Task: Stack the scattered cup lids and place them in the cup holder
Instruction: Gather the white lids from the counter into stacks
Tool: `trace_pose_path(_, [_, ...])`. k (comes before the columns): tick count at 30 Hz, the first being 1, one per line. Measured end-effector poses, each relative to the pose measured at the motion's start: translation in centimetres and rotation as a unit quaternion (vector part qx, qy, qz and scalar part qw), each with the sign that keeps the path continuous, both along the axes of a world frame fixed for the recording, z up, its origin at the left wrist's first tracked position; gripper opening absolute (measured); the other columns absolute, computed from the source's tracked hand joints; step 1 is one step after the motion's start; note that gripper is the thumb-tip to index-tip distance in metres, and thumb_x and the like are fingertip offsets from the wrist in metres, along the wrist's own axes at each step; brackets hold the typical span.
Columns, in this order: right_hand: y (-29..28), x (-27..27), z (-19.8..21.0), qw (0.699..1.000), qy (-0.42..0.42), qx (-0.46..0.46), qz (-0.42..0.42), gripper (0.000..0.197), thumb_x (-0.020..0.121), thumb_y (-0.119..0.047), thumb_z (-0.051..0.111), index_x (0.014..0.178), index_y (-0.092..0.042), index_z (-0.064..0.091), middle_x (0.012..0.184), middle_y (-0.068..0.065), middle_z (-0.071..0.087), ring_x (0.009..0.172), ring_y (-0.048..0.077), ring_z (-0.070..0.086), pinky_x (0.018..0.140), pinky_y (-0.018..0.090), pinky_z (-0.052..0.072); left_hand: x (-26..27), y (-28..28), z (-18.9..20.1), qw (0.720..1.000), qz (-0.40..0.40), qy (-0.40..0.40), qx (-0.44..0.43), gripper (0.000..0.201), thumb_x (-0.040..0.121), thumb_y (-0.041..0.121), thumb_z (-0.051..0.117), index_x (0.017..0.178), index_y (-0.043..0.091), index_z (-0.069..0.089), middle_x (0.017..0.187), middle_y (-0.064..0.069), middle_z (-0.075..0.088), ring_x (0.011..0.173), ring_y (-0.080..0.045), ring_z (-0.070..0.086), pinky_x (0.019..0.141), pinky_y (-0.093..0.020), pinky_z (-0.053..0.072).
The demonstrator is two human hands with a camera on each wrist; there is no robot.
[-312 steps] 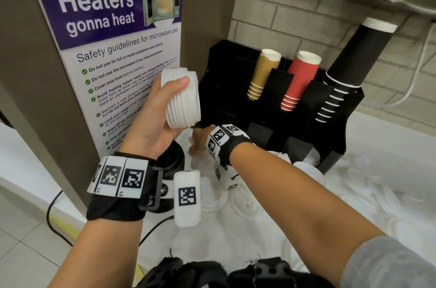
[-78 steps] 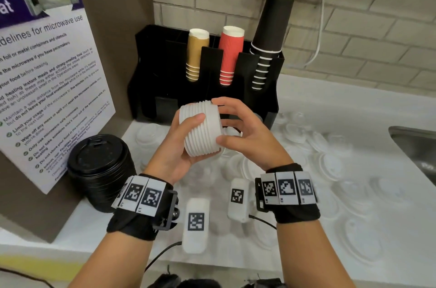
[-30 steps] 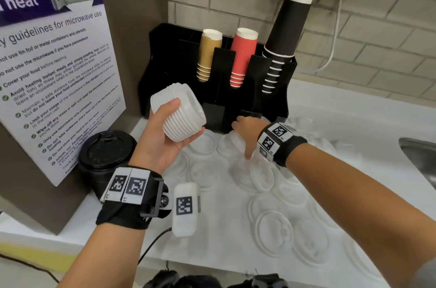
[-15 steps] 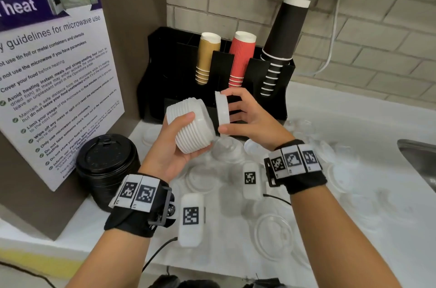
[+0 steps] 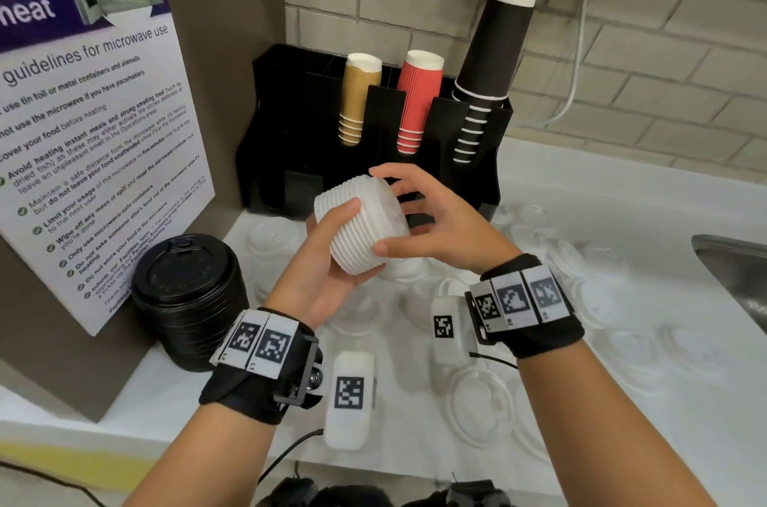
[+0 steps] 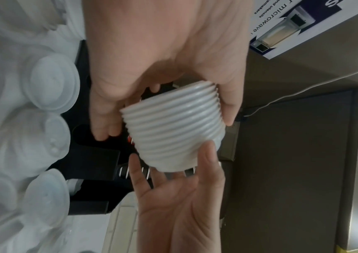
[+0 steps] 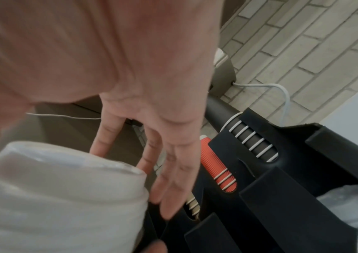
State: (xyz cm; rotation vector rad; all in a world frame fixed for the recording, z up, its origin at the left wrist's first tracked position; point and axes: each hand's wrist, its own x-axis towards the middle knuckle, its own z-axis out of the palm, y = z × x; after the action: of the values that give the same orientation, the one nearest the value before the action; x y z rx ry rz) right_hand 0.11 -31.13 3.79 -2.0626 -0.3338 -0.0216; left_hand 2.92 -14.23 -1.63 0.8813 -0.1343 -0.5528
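Observation:
My left hand (image 5: 357,241) grips a tilted stack of white cup lids (image 5: 373,211) above the counter, thumb on the near side and fingers underneath. My right hand (image 5: 398,216) lies against the stack's right end with its fingers spread and straight, thumb touching the lower rim. The left wrist view shows the ribbed stack (image 6: 173,131) between my left hand (image 6: 165,114) and the open palm of my right hand (image 6: 173,188). Just behind stands the black cup holder (image 5: 290,133). Several clear lids (image 5: 477,402) lie scattered on the white counter.
The cup holder carries tan cups (image 5: 359,104), red cups (image 5: 417,99) and tall black cups (image 5: 489,70). A stack of black lids (image 5: 186,299) stands at the left by a poster board. A steel sink (image 5: 734,270) lies at the right edge.
Half a second ago my right hand pinched a single white lid beside the stack. That lid now sits on the stack's end and the right fingers have spread out against it.

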Motion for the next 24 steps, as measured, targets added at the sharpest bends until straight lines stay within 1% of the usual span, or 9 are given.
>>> trace_pose_path(2, [-0.5, -0.5, 0.0, 0.999, 0.011, -0.031, -0.006, 0.068, 0.073, -0.027, 0.081, 0.13, -0.037, 0.046, 0.114, -0.011, 0.053, 0.101, 0.001, 0.058, 0.08, 0.018, 0.053, -0.4, 0.0, -0.3, 0.998, -0.044, -0.01, 0.05, 0.062, 0.081, 0.056, 0.061, 0.135, 0.028, 0.052, 0.128, -0.007, 0.065, 0.116, -0.023, 0.064, 0.087, -0.038, 0.056])
trace_pose_path(5, [-1.2, -1.2, -0.2, 0.993, 0.063, -0.103, 0.007, 0.061, 0.073, -0.035, 0.08, 0.125, -0.038, 0.048, 0.106, -0.015, 0.054, 0.089, -0.008, 0.058, 0.072, 0.013, 0.051, -0.8, 0.1, -1.2, 0.989, -0.086, 0.03, 0.115, 0.05, 0.088, 0.061, 0.049, 0.128, 0.032, 0.059, 0.121, -0.003, 0.069, 0.111, -0.023, 0.065, 0.086, -0.039, 0.054])
trace_pose_path(8, [-1.5, -1.9, -0.7, 0.979, 0.134, -0.152, 0.016, 0.059, 0.071, -0.044, 0.078, 0.122, -0.046, 0.048, 0.109, -0.01, 0.055, 0.085, -0.004, 0.06, 0.071, 0.016, 0.052, -1.7, 0.2, -2.1, 0.979, -0.106, 0.098, 0.144, 0.041, 0.091, 0.058, 0.047, 0.106, 0.032, 0.073, 0.105, -0.003, 0.074, 0.092, -0.022, 0.071, 0.075, -0.038, 0.054])
trace_pose_path(10, [-1.6, -2.3, -1.0, 0.972, 0.167, -0.162, 0.014, 0.059, 0.069, -0.047, 0.079, 0.12, -0.049, 0.05, 0.109, -0.008, 0.056, 0.084, 0.001, 0.062, 0.071, 0.018, 0.054, -2.5, 0.3, -2.7, 0.974, -0.135, 0.123, 0.136, 0.041, 0.089, 0.057, 0.048, 0.098, 0.031, 0.077, 0.105, -0.004, 0.075, 0.089, -0.022, 0.073, 0.077, -0.039, 0.056])
trace_pose_path(13, [-1.3, -3.0, -1.7, 0.964, 0.193, -0.18, 0.017, 0.059, 0.067, -0.05, 0.08, 0.119, -0.049, 0.051, 0.107, -0.009, 0.057, 0.083, 0.003, 0.064, 0.072, 0.018, 0.056, -3.5, 0.8, -3.2, 0.967, -0.156, 0.161, 0.119, 0.047, 0.08, 0.051, 0.055, 0.115, 0.023, 0.07, 0.116, -0.01, 0.071, 0.098, -0.028, 0.071, 0.082, -0.045, 0.056])
trace_pose_path(16, [-0.9, -3.5, -2.7, 0.951, 0.2, -0.233, 0.02, 0.062, 0.065, -0.056, 0.079, 0.119, -0.048, 0.051, 0.104, -0.01, 0.059, 0.087, 0.003, 0.061, 0.075, 0.017, 0.05, -4.0, 1.3, -3.6, 0.957, -0.176, 0.198, 0.116, 0.055, 0.079, 0.042, 0.056, 0.126, 0.012, 0.062, 0.122, -0.016, 0.067, 0.103, -0.034, 0.067, 0.085, -0.051, 0.054])
trace_pose_path(20, [0.1, -3.9, -3.7, 0.929, 0.199, -0.313, 0.022, 0.07, 0.063, -0.058, 0.079, 0.125, -0.044, 0.048, 0.1, -0.012, 0.054, 0.088, 0.003, 0.054, 0.07, 0.015, 0.041, -4.3, 1.7, -4.5, 0.947, -0.182, 0.236, 0.12, 0.057, 0.084, 0.039, 0.054, 0.126, 0.001, 0.057, 0.116, -0.022, 0.068, 0.094, -0.038, 0.07, 0.08, -0.054, 0.056])
trace_pose_path(22, [0.6, -3.9, -4.1, 0.921, 0.194, -0.338, 0.026, 0.074, 0.064, -0.056, 0.079, 0.128, -0.042, 0.046, 0.1, -0.012, 0.05, 0.096, 0.011, 0.053, 0.077, 0.021, 0.044, -4.5, 1.6, -4.8, 0.947, -0.169, 0.243, 0.123, 0.057, 0.081, 0.037, 0.056, 0.124, 0.0, 0.057, 0.111, -0.023, 0.069, 0.09, -0.038, 0.071, 0.077, -0.055, 0.057])
trace_pose_path(24, [1.0, -3.8, -4.4, 0.914, 0.188, -0.358, 0.021, 0.076, 0.064, -0.054, 0.08, 0.129, -0.042, 0.043, 0.108, -0.006, 0.048, 0.104, 0.016, 0.051, 0.086, 0.029, 0.047, -4.6, 1.2, -4.6, 0.951, -0.151, 0.237, 0.126, 0.052, 0.077, 0.034, 0.059, 0.117, -0.001, 0.06, 0.101, -0.022, 0.072, 0.081, -0.036, 0.073, 0.067, -0.051, 0.06])
